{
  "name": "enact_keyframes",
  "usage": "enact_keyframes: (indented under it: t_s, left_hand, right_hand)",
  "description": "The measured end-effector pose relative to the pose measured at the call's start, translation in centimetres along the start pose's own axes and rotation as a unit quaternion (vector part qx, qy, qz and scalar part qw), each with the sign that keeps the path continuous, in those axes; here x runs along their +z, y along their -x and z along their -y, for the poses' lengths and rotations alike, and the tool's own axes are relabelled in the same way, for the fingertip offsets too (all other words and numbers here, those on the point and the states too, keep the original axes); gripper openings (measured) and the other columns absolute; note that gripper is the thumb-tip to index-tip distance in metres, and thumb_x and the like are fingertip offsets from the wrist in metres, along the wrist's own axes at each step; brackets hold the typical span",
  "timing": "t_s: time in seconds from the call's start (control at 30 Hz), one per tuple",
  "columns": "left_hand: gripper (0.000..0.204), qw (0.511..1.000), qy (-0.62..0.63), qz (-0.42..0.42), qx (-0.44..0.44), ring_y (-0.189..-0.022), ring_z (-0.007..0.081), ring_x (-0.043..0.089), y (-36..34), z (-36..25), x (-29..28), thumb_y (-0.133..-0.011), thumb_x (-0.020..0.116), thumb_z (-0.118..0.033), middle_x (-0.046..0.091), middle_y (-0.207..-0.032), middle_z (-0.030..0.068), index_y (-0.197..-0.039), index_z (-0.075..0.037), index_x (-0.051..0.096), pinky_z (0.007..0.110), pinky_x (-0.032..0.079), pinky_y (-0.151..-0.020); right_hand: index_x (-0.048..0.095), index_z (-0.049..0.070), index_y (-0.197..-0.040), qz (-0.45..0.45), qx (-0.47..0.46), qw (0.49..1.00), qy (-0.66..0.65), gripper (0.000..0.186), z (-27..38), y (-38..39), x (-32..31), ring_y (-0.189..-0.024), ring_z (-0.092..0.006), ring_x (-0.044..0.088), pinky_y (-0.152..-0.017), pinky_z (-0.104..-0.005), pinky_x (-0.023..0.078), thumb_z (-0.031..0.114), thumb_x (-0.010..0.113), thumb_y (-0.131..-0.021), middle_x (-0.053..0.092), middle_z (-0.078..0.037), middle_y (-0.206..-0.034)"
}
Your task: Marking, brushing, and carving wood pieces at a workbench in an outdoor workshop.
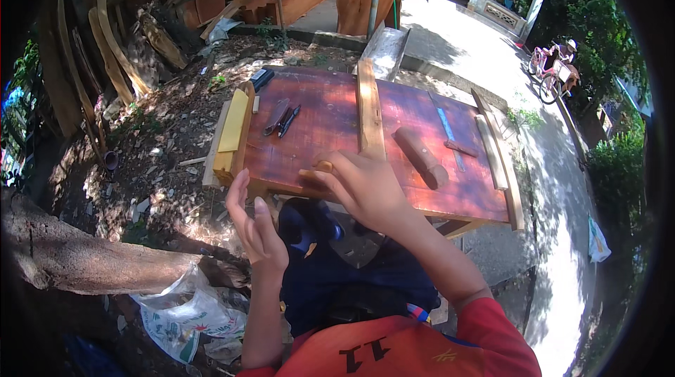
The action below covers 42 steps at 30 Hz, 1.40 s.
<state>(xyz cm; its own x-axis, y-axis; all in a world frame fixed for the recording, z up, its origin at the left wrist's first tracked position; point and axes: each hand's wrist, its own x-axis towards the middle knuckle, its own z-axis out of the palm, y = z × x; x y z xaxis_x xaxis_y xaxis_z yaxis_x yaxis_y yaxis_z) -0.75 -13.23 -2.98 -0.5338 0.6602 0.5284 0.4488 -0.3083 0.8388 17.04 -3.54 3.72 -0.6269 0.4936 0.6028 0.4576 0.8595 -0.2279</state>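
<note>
My right hand [365, 190] is over the near edge of a reddish-brown wooden table [316, 106]. Its bent fingers close on a small light-brown wooden piece [324, 165], partly hidden by them. My left hand [259, 233] is raised before the table's near left corner, fingers stretched out and holding nothing. Beyond the hands lie dark, pen-like tools [287, 121]. A long wooden strip [368, 106] crosses the tabletop. To its right rests a rounded brown wooden block [420, 157], near a blue strip [444, 127] with a small brown piece [460, 148] across it.
A yellow slab [234, 121] lines the table's left end; wooden bars [491, 152] line the right. A thick log [105, 257] and a white plastic sack [190, 314] lie at lower left. Planks [116, 53] lean behind. A person with a bicycle [552, 81] is far right.
</note>
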Motion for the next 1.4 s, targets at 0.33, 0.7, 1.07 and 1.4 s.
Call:
enact_keyframes:
  t_s: [0.33,0.7,1.07,1.4]
  left_hand:
    - [0.051,0.998,-0.043,0.041,0.02,-0.144,0.0324,0.044,1.4,-0.2,-0.5,-0.112,0.037,-0.03,0.047,-0.151,0.021,-0.149,0.004,0.043,0.045,0.03,-0.122]
    - [0.045,0.995,-0.043,0.091,-0.009,-0.142,0.031,0.047,-0.1,-2.2,1.5,-0.115,0.036,-0.029,0.05,-0.149,0.019,-0.148,0.0,0.048,0.044,0.034,-0.119]
    - [0.048,0.994,0.003,0.112,0.002,-0.139,0.0277,0.047,-0.8,-0.4,4.6,-0.115,0.038,-0.035,0.052,-0.147,0.017,-0.145,0.0,0.051,0.042,0.032,-0.119]
    - [0.046,0.991,-0.019,0.133,-0.002,-0.135,0.0275,0.049,-0.8,0.8,5.0,-0.115,0.038,-0.032,0.054,-0.143,0.0158,-0.143,0.001,0.052,0.042,0.034,-0.116]
  right_hand:
    - [0.066,0.011,-0.115,-0.028,-0.036,0.997,-0.065,0.019,0.9,1.3,1.3,-0.087,-0.0299,0.067,-0.078,-0.0413,0.049,0.02,0.067,-0.099,0.068,-0.008,-0.099]
    - [0.064,0.016,-0.123,0.01,-0.026,1.0,0.005,0.03,0.3,2.8,2.1,-0.096,-0.0262,0.068,-0.087,-0.0413,0.048,0.023,0.069,-0.095,0.065,-0.005,-0.107]
    - [0.072,0.017,-0.113,-0.004,-0.004,0.999,-0.038,0.024,-1.0,4.9,1.3,-0.093,-0.0272,0.07,-0.083,-0.0425,0.05,0.022,0.075,-0.089,0.068,-0.007,-0.104]
    - [0.073,0.018,-0.12,-0.016,-0.009,0.996,-0.084,0.03,-1.5,5.1,0.6,-0.092,-0.0279,0.07,-0.082,-0.0425,0.054,0.021,0.074,-0.091,0.07,-0.006,-0.105]
